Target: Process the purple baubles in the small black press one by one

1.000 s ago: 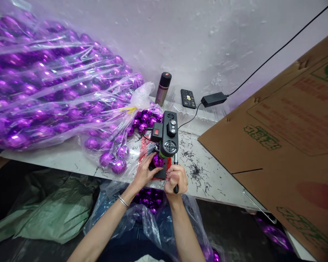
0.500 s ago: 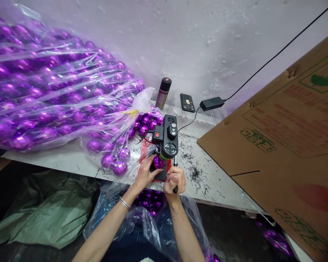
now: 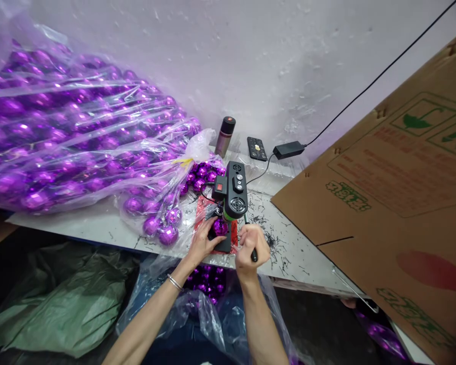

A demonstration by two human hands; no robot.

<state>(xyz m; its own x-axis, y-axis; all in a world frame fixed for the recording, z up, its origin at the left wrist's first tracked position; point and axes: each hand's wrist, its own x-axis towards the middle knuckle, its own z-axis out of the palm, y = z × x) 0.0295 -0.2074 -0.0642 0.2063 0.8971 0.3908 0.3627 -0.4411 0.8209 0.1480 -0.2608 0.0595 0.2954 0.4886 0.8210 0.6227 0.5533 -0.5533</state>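
A shiny purple faceted ball (image 3: 220,227) sits under the head of a small black bench drill press (image 3: 236,190) with a red switch. My left hand (image 3: 202,242) grips this ball from the left, thumb in front and fingers behind, on the dark base plate (image 3: 223,247). My right hand (image 3: 252,247) is wrapped round the machine's lever handle (image 3: 254,255), whose black end pokes out below the fist. Part of the ball's top is hidden by the machine head.
A large clear bag of purple balls (image 3: 72,137) fills the left; loose balls (image 3: 201,175) lie behind the machine. A bottle (image 3: 225,137), phone (image 3: 256,148) and power adapter (image 3: 289,150) stand at the back. Dark shavings (image 3: 273,243) litter the table. A cardboard box (image 3: 387,203) leans in from the right.
My right hand has swung the lever handle outward to the right. My left hand keeps its hold on the ball. The view has shifted slightly.
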